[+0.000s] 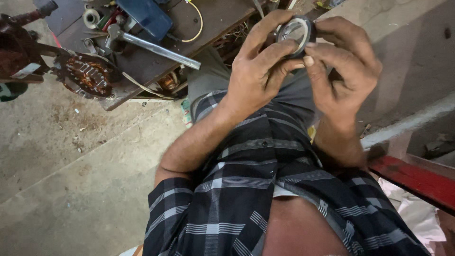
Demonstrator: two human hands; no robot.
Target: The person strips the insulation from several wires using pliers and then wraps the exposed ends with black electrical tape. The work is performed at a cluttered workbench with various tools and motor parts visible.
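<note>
Both my hands hold a small black roll of tape [296,32] with a pale inner ring, raised in front of my chest. My left hand [259,66] wraps its fingers around the roll's left side, thumb across the front. My right hand [342,66] pinches the roll's right edge, its thumbnail pressed against the tape's rim. Below the hands are my dark checked shirt [246,189] and grey trousers.
A low wooden board [156,61] at the top left carries a hammer [151,45], a blue box [147,16], a yellow wire and small parts. A copper-wound motor stator [87,75] sits at its left edge. A red bench edge [417,180] lies at the right. Concrete floor surrounds everything.
</note>
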